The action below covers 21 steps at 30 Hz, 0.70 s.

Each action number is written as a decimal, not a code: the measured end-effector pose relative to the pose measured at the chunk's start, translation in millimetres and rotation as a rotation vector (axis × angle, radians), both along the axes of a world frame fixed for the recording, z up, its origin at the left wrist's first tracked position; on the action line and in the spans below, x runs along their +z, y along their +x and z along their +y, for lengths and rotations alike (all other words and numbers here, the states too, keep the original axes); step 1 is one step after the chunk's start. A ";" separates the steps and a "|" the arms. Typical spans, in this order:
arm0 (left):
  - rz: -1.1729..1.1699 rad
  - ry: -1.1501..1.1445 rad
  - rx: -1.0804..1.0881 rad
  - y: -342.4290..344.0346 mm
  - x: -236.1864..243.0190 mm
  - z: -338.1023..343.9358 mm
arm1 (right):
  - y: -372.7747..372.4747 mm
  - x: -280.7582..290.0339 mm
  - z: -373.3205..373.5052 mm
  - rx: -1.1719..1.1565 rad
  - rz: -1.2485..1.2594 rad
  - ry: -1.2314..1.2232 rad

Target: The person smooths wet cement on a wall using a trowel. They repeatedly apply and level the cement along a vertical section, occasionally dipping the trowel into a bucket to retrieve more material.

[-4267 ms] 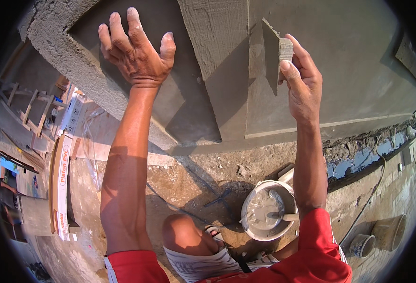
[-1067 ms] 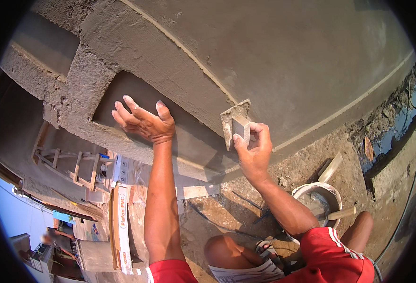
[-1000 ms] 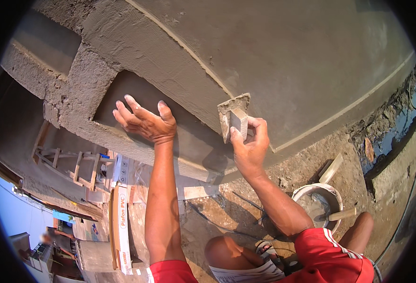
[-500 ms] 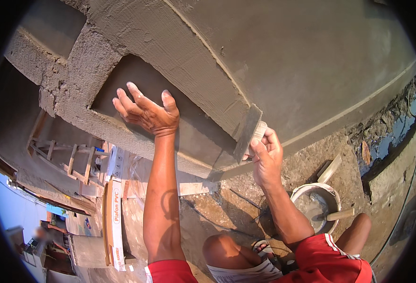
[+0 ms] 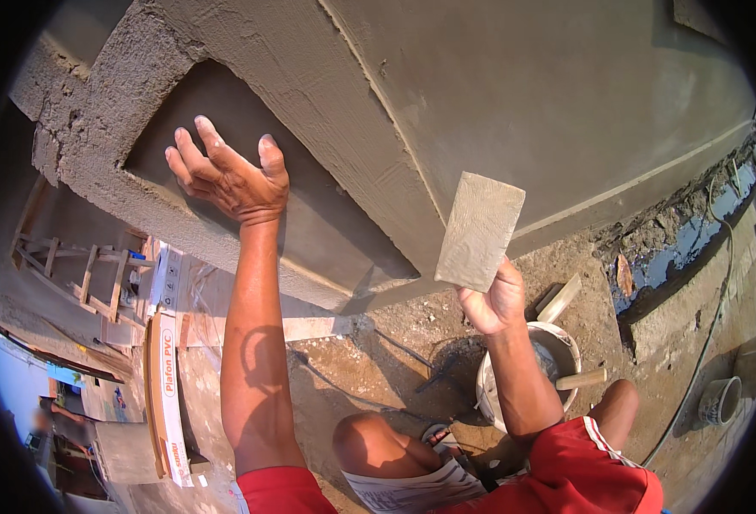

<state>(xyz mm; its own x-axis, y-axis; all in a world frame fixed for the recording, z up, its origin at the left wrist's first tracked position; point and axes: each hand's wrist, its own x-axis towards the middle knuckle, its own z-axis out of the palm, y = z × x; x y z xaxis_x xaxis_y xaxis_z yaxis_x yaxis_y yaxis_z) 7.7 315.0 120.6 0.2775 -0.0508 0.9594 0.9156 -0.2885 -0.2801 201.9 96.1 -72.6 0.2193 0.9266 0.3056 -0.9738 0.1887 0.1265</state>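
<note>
Fresh grey plaster wall (image 5: 498, 94) fills the upper frame, with a recessed panel (image 5: 250, 163) at left framed by rough, unsmoothed render. Dirt ground below.

Float (image 5: 479, 231): flat rectangular board, mortar-coated face toward camera. Long axis near vertical, tilted slightly so the top leans right. Lower end sits in the right hand (image 5: 496, 301); upper end points up at the wall. It is in front of the wall's lower band, just right of the recess's bottom corner; cannot tell if it touches the plaster.

Edges/room: raised diagonal rib of plaster runs just left of the float's top. A scored line crosses the wall to the right of it. Smooth open wall above and right. Below the right wrist: mortar bucket (image 5: 566, 343) with a wooden handle (image 5: 580, 379) across its rim, near the person's knees. Small bucket (image 5: 720, 399) well apart at far right. Wooden ladder (image 5: 87, 274) and long carton (image 5: 166, 385) lie at left.

Grip: right hand fingers curled and clamped around the float's lower end, seemingly a handle on the hidden back face. Left hand (image 5: 231, 178) spread wide, fingers splayed, palm flat against the recessed panel, holding nothing.
</note>
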 end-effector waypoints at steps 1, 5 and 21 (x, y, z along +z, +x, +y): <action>0.000 0.006 0.000 -0.2 1.1 -0.7 | 1.3 2.2 -4.8 -0.012 -0.046 -0.011; -0.009 0.014 -0.023 3.0 -0.1 -2.5 | 2.5 3.2 -16.0 -0.192 -0.278 -0.184; -0.007 0.028 -0.003 3.8 0.8 -2.3 | -0.7 -44.3 -39.0 -0.570 -0.638 -0.474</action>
<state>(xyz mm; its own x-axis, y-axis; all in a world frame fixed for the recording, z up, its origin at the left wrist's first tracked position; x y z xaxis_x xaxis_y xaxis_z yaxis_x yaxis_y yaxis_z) 11.5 312.7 121.4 0.2707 -0.0780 0.9595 0.9168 -0.2831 -0.2817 201.2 57.1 -116.9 0.5951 0.7904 0.1455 -0.5803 0.5479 -0.6025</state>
